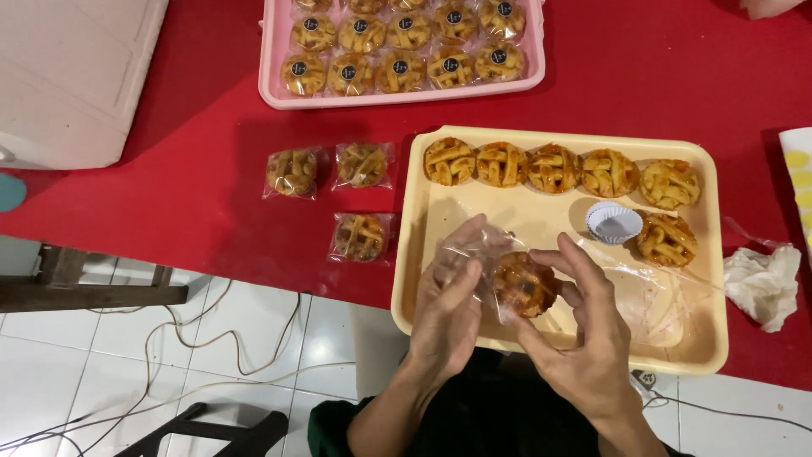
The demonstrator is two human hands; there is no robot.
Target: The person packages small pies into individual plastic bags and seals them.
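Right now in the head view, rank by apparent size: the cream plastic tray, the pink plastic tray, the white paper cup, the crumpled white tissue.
1. Cream plastic tray, largest.
2. Pink plastic tray, though cut off by the frame's top edge.
3. Crumpled white tissue.
4. White paper cup, smallest.

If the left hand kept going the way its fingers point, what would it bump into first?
Probably the clear plastic bag that the left hand already touches; past that, the row of lattice tarts on the cream tray, though depth is unclear.

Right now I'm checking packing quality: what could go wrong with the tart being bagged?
1. The right hand pinches the lattice tart; its crust might crumble.
2. The left hand holds the thin clear bag, which could tear.
3. Both work above the cream tray edge; a slip may drop it.
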